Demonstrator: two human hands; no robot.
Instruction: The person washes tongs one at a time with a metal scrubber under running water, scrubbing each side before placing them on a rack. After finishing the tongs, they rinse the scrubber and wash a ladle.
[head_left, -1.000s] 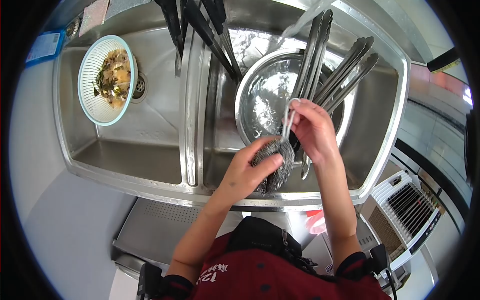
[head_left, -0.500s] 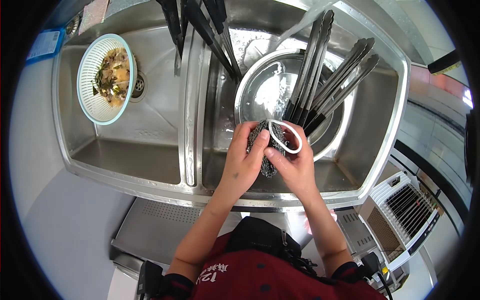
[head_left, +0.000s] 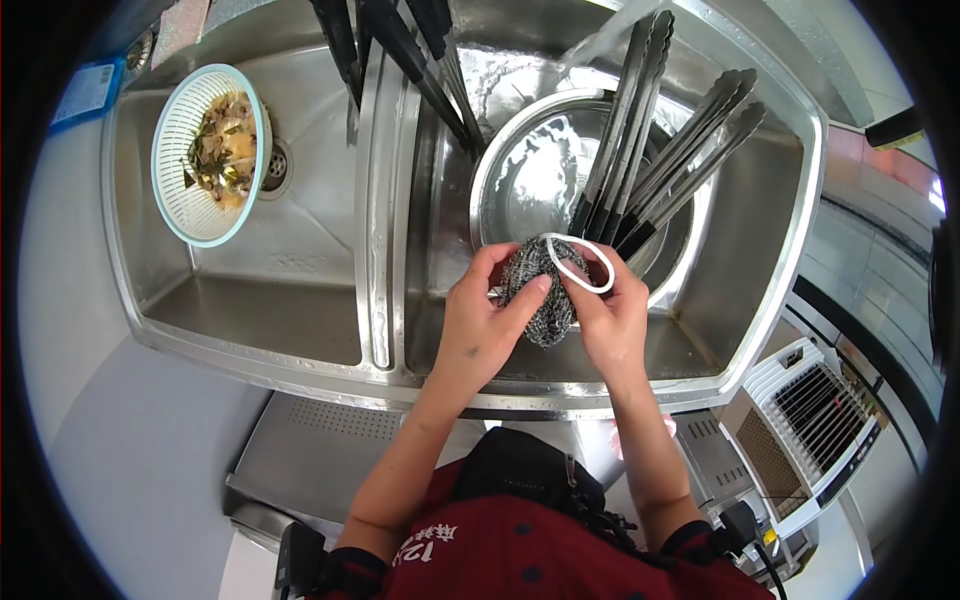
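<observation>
A grey steel-wool scrubber (head_left: 545,305) with a white loop (head_left: 606,278) is held between my hands above the right basin. My left hand (head_left: 482,312) grips its left side, thumb on the front. My right hand (head_left: 612,312) closes on its right side, near the loop. Just beyond is a round metal bowl (head_left: 484,178) with water in it. Several metal tongs (head_left: 625,120) with black ends lean in the bowl.
A white strainer basket (head_left: 172,205) with food scraps stands in the left basin (head_left: 310,190), beside the drain. More black-handled utensils (head_left: 410,60) lean at the divider. Water runs at the back of the right basin. A white slatted appliance (head_left: 815,410) is at the lower right.
My hands have moved slightly apart, showing more of the scrubber. My right thumb and the white loop have shifted on it.
</observation>
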